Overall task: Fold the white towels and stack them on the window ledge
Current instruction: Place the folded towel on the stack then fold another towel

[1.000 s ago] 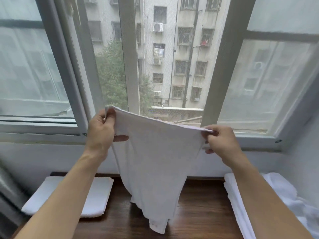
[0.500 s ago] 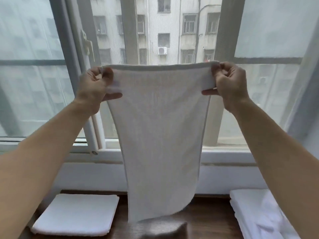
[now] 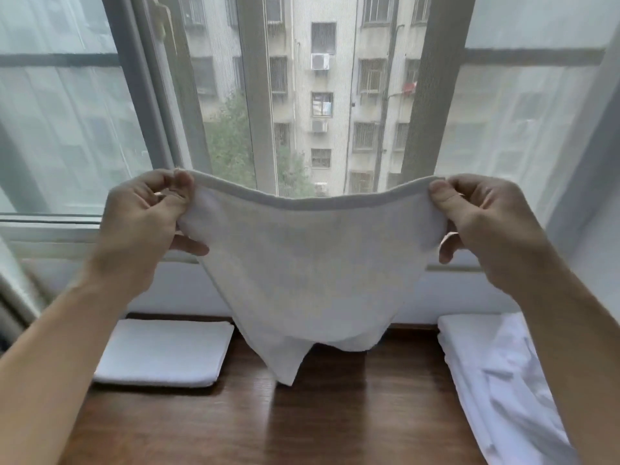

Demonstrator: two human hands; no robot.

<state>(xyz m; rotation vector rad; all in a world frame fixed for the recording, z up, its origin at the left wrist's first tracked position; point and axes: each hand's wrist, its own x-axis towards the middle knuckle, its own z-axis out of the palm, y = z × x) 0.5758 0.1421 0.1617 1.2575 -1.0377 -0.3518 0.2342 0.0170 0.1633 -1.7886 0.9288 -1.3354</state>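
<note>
While the left hand (image 3: 141, 226) and right hand (image 3: 486, 226) each pinch a top corner of the towel (image 3: 302, 270) hanging mid-frame over the ledge (image 3: 335, 414), folding seems underway; next, probably, bring the corners together.

White towel (image 3: 308, 263) hanging, top edge sagging

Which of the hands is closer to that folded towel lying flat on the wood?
Left. The left hand is up and just left of the folded towel; the right hand is far across, above the loose towel pile.
</note>
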